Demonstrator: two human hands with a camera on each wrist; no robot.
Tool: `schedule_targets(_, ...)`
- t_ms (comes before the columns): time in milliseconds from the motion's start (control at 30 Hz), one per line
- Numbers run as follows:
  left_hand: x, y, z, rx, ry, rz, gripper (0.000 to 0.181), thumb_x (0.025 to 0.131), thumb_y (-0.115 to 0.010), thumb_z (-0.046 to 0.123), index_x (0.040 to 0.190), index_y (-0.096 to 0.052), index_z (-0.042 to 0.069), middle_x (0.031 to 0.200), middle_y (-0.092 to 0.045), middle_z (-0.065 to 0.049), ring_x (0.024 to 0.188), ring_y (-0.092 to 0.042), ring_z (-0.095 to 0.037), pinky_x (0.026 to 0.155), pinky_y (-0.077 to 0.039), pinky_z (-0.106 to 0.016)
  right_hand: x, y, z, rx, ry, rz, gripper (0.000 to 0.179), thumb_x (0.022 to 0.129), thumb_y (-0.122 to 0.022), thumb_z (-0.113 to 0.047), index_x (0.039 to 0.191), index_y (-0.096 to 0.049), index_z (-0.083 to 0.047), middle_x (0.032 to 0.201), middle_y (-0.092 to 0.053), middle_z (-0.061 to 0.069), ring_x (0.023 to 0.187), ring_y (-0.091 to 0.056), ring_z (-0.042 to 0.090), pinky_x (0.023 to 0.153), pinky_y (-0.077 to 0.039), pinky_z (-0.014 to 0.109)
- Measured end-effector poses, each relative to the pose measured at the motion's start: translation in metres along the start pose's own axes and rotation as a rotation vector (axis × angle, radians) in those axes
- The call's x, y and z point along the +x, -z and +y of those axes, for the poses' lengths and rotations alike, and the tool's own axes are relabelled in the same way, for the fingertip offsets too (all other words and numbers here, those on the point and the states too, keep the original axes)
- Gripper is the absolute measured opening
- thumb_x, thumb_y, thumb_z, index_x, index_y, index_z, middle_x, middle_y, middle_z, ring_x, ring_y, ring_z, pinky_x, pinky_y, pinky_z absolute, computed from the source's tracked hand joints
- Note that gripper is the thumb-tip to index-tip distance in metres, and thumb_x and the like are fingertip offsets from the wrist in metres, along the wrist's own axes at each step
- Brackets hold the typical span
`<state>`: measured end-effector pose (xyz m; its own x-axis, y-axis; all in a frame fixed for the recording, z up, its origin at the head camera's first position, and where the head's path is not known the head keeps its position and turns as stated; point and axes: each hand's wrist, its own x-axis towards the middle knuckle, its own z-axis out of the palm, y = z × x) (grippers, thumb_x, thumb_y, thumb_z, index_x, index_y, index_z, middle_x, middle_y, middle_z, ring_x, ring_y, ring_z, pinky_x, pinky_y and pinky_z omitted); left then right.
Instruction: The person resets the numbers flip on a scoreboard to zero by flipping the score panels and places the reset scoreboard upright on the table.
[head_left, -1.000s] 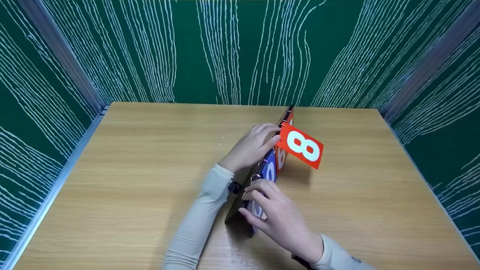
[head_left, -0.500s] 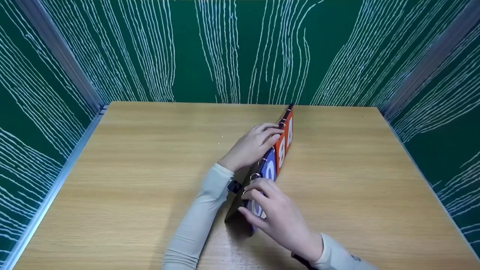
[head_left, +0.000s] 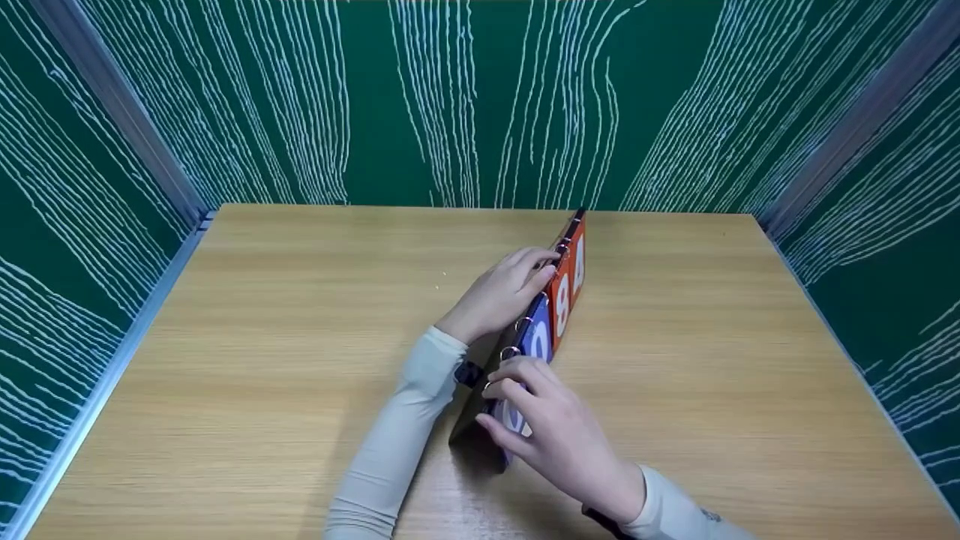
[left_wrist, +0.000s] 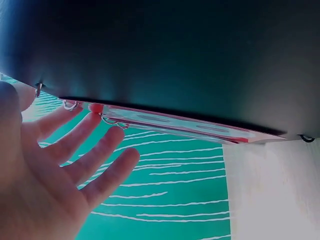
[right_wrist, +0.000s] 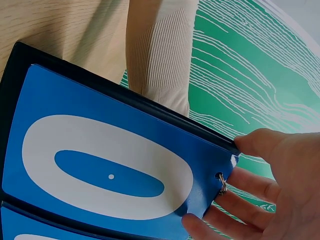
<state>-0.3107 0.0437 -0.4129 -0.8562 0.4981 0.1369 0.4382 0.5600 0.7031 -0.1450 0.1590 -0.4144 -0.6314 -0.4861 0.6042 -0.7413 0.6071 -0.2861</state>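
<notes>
A flip scoreboard with a black back stands at a slant on the table. Its far half carries red cards, an 8 card and a 4 card; blue 0 cards hang on the near half. My left hand reaches over the top edge beside the red 8, fingers loosely bent near the metal rings. In the left wrist view its thumb is mostly hidden. My right hand grips the near top corner, thumb on the black edge and fingertips at the front of the blue card.
The wooden table extends on both sides of the scoreboard. Green walls with white wavy lines rise behind and at the sides, with metal posts at the corners. Small light specks lie left of the left hand.
The red 8 card, sticking out a second ago, has dropped flat over the 6. It uncovers the red 4 behind. My left fingers have drawn back slightly; the right hand stays in place.
</notes>
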Motion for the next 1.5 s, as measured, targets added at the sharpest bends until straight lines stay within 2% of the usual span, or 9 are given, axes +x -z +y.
schedule_targets(200,-0.001,0.002,-0.002,-0.040,0.014,0.010,0.043,0.110,-0.033,0.045,0.150,-0.044,0.032,0.153,-0.048,0.002,0.128,-0.055,-0.018,0.104,-0.053,-0.046,0.000,0.000,0.000,-0.006,0.002,0.005,0.020,0.086,-0.081,-0.023,0.100,-0.068,-0.017,0.112,-0.066,-0.001,0.114,-0.062,0.016,0.100,-0.053,0.028)
schedule_targets(367,0.001,0.002,-0.005,-0.036,0.021,0.026,0.040,0.112,-0.034,0.034,0.149,-0.046,0.028,0.150,-0.050,0.001,0.127,-0.057,-0.018,0.104,-0.054,-0.045,0.000,0.002,-0.001,-0.006,-0.019,-0.016,0.019,0.088,-0.080,-0.025,0.102,-0.069,-0.018,0.112,-0.066,-0.002,0.113,-0.061,0.013,0.097,-0.055,0.029)
schedule_targets(567,0.004,-0.001,-0.012,-0.064,0.095,-0.021,0.039,0.112,-0.034,0.032,0.149,-0.046,0.027,0.152,-0.050,0.001,0.133,-0.055,-0.019,0.112,-0.048,-0.048,0.000,0.001,0.000,-0.005,-0.018,-0.016,0.021,0.086,-0.081,-0.023,0.103,-0.069,-0.017,0.113,-0.065,-0.003,0.111,-0.061,0.013,0.094,-0.055,0.028)
schedule_targets(733,0.007,-0.006,-0.023,-0.112,0.128,-0.057,0.040,0.112,-0.034,0.031,0.150,-0.046,0.025,0.153,-0.051,-0.002,0.136,-0.053,-0.020,0.114,-0.045,-0.048,0.000,0.000,0.000,-0.008,-0.025,-0.019,0.021,0.086,-0.081,-0.024,0.102,-0.069,-0.018,0.112,-0.065,-0.003,0.109,-0.061,0.012,0.091,-0.056,0.028)
schedule_targets(900,0.009,-0.011,-0.035,-0.186,0.157,-0.105,0.045,0.112,-0.034,0.036,0.154,-0.042,0.023,0.153,-0.052,-0.007,0.133,-0.056,-0.022,0.113,-0.046,-0.047,0.000,0.000,0.000,-0.011,-0.017,-0.009,0.021,0.086,-0.081,-0.024,0.101,-0.068,-0.018,0.112,-0.065,-0.002,0.109,-0.061,0.013,0.090,-0.057,0.028)
schedule_targets(1033,0.009,-0.014,-0.043,-0.232,0.172,-0.137,0.051,0.110,-0.032,0.045,0.156,-0.039,0.024,0.151,-0.054,-0.010,0.127,-0.059,-0.024,0.106,-0.050,-0.045,0.000,0.001,-0.001,-0.036,-0.005,-0.002,0.021,0.086,-0.080,-0.025,0.101,-0.068,-0.017,0.112,-0.065,-0.002,0.110,-0.061,0.013,0.092,-0.056,0.027)
schedule_targets(1233,0.012,-0.022,-0.054,-0.331,0.230,-0.167,0.056,0.110,-0.029,0.051,0.152,-0.044,0.018,0.137,-0.061,-0.012,0.115,-0.062,-0.023,0.097,-0.054,-0.040,-0.001,0.002,-0.001,-0.053,-0.017,-0.017,0.020,0.088,-0.079,-0.027,0.102,-0.068,-0.018,0.113,-0.065,-0.003,0.110,-0.061,0.013,0.092,-0.055,0.026)
schedule_targets(1333,0.013,-0.026,-0.059,-0.352,0.252,-0.182,0.056,0.110,-0.029,0.051,0.151,-0.045,0.016,0.134,-0.062,-0.013,0.115,-0.063,-0.023,0.097,-0.055,-0.040,-0.001,0.001,-0.001,-0.050,-0.011,-0.009,0.020,0.088,-0.079,-0.027,0.102,-0.068,-0.018,0.113,-0.065,-0.003,0.109,-0.061,0.013,0.092,-0.055,0.027)
schedule_targets(1500,0.013,-0.028,-0.062,-0.342,0.268,-0.219,0.066,0.106,-0.029,0.060,0.156,-0.036,0.017,0.144,-0.056,-0.015,0.125,-0.060,-0.027,0.106,-0.051,-0.046,-0.001,0.001,0.000,-0.042,-0.007,-0.007,0.020,0.088,-0.079,-0.026,0.103,-0.068,-0.017,0.113,-0.065,-0.002,0.109,-0.061,0.013,0.091,-0.055,0.026)
